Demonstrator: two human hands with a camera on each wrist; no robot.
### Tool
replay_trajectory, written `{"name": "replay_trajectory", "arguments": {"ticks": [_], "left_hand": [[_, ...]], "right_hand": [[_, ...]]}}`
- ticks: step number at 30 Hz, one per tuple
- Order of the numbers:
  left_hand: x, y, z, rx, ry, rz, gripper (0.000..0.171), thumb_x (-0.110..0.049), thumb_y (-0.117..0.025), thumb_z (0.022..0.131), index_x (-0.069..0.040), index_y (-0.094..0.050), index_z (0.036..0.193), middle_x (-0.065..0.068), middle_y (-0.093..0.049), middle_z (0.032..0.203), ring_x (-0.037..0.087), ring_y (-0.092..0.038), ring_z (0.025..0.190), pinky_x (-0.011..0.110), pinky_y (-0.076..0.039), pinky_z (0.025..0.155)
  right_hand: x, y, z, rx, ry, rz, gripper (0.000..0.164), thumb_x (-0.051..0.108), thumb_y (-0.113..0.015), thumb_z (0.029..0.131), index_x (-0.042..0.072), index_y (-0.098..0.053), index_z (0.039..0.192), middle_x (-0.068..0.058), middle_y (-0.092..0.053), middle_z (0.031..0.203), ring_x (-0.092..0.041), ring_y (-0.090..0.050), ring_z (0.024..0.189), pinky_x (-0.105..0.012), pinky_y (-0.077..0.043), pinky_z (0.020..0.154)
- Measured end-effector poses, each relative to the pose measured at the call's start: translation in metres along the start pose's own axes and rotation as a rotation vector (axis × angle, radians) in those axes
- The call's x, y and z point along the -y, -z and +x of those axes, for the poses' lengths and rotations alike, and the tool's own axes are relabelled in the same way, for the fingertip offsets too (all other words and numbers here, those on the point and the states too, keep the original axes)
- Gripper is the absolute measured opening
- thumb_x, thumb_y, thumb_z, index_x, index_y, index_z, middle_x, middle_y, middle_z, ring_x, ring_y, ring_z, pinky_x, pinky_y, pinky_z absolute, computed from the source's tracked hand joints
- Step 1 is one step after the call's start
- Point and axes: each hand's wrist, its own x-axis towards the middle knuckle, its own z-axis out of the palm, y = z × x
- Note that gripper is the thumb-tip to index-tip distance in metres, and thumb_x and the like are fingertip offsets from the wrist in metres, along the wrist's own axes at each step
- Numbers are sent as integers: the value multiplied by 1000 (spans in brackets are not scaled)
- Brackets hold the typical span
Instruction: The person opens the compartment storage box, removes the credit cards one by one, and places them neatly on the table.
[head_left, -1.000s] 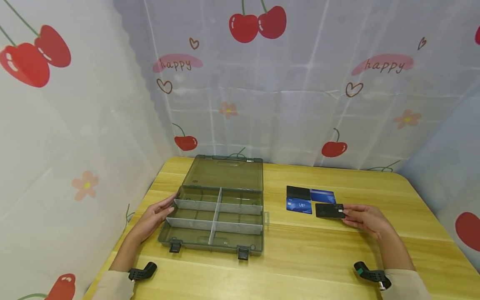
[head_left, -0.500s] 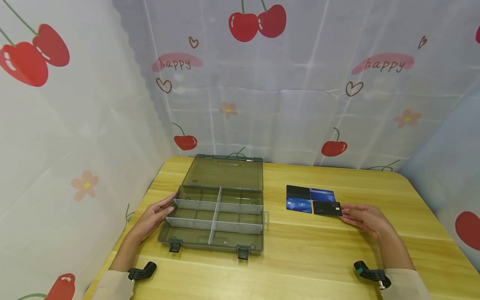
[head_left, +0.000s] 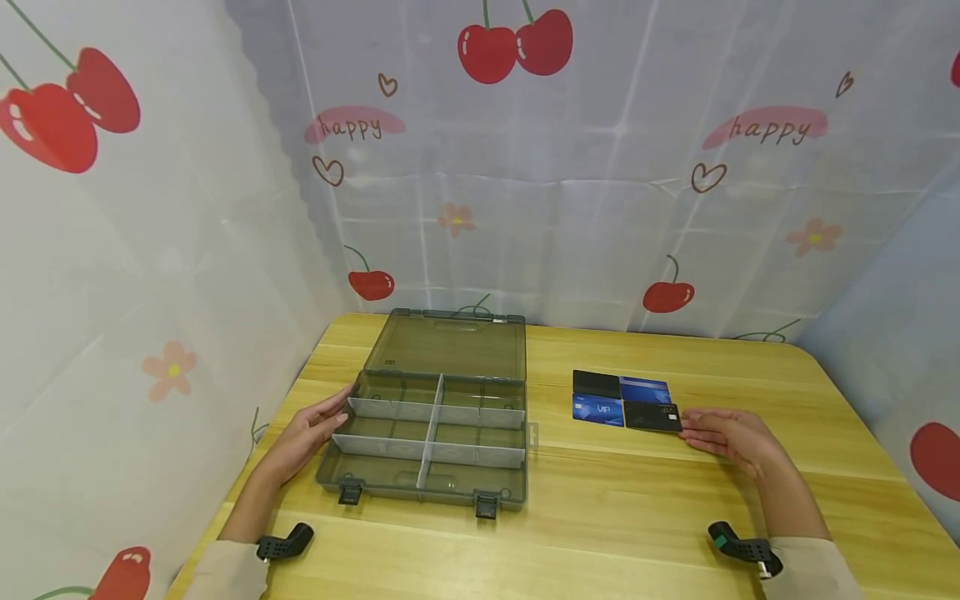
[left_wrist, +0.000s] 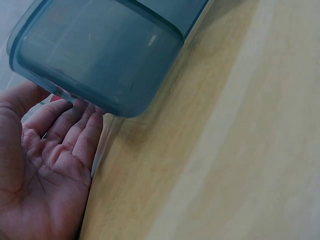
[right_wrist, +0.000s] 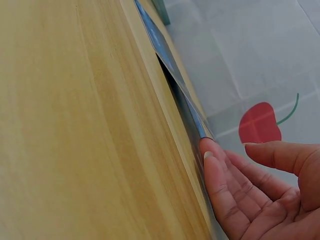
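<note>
A dark translucent divider box point(head_left: 476, 454) stands on the table with its lid point(head_left: 450, 343) laid back. My left hand point(head_left: 303, 437) rests at its left wall, fingertips against the side and fingers loosely extended in the left wrist view. To the right of the box, a black VIP card point(head_left: 651, 417) lies beside a blue VIP card point(head_left: 597, 410). Behind them are a plain black card point(head_left: 596, 383) and another blue card point(head_left: 643, 391). My right hand point(head_left: 727, 440) has its fingertips point(right_wrist: 207, 145) at the near black card's right edge, the thumb standing apart.
Pale dividers point(head_left: 431, 425) split the box into several compartments, and two front latches point(head_left: 486, 507) hang down. A wood-grain table point(head_left: 600, 517) carries everything. White curtains point(head_left: 585, 225) with cherry prints rise behind it and along the left side.
The black VIP card has slid left and slightly back, up against the blue cards. My right hand's thumb has come off its top. The left hand and the box have stayed put.
</note>
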Motion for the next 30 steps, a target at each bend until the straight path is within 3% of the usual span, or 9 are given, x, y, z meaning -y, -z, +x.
{"name": "replay_trajectory", "arguments": {"ticks": [15,30], "left_hand": [[0,0,-1,-3,0,6,63,-23,-53,107,-11,-26,162,10,-12,169,33,-6,154,10,-33,104],[-4,-2,0,-2,-4,-7,62,-22,-53,107,-11,-26,162,10,-12,169,32,-4,154,9,-33,103]], "right_hand": [[0,-2,-1,-41,-20,-73,48,14,-52,107,-20,-46,140,-6,-76,105,-16,-74,95,-34,-59,85],[-1,-1,0,-51,-20,-82,42,18,-49,109,-15,-55,134,-5,-77,103,-16,-75,93,-34,-59,84]]}}
